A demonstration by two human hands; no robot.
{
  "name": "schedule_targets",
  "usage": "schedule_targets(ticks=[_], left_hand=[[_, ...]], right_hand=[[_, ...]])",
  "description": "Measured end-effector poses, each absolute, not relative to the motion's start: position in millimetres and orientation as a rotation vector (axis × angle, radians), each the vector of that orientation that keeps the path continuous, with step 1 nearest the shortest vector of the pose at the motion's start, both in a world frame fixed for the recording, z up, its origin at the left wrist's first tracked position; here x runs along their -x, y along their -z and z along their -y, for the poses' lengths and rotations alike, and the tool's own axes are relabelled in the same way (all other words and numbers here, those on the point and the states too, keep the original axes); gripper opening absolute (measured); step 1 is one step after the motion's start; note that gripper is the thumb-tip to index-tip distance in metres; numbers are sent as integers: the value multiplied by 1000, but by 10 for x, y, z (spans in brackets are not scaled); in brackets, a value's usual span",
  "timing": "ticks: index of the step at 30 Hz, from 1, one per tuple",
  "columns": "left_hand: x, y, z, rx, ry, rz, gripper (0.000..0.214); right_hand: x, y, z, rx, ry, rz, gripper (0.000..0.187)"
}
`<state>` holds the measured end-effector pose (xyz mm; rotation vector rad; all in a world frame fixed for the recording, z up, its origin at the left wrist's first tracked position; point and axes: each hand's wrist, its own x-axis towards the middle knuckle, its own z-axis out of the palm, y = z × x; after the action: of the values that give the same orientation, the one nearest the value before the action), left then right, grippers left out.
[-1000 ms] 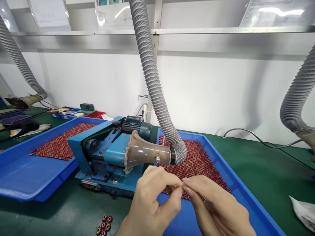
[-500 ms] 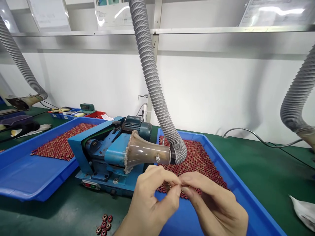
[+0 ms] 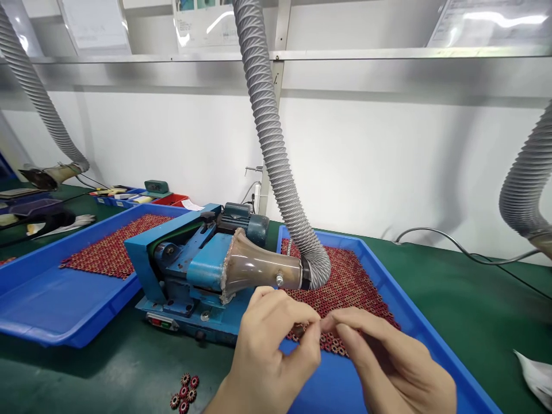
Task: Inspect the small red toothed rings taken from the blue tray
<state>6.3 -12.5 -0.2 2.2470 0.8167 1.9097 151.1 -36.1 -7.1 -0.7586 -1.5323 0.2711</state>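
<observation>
Left hand (image 3: 271, 351): fingers pinched together on a small dark ring (image 3: 298, 330), low in the middle.
Right hand (image 3: 388, 362): fingertips pinched, touching the same ring.
Under them: blue tray (image 3: 414, 328) of red rings (image 3: 345, 282).

Left hand (image 3: 269, 339) was raised at centre, back toward the camera, thumb and forefinger pinched. Right hand (image 3: 397, 362) lay just beside it, palm down, its fingertips (image 3: 330, 323) meeting the left grip. Both wrists entered from the lower edge.
</observation>
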Motion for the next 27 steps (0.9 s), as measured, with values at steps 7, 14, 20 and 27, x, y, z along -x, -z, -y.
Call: schedule_targets(ticks=[7, 14, 20, 27], left_hand=[[-51, -34, 147, -1958, -1704, -761, 18], [-58, -8, 119, -2019, -1678, -734, 17], [-141, 104, 97, -2508, -1944, -886, 23], [-138, 89, 107, -2515, -2055, -947, 18]], right_hand=[[-1500, 74, 297, 651, -289, 1628, 34], [-1542, 76, 240, 631, -269, 1676, 22], [-1509, 104, 275, 838, -92, 1783, 21], [-1462, 114, 312, 837, -667, 1481, 48]])
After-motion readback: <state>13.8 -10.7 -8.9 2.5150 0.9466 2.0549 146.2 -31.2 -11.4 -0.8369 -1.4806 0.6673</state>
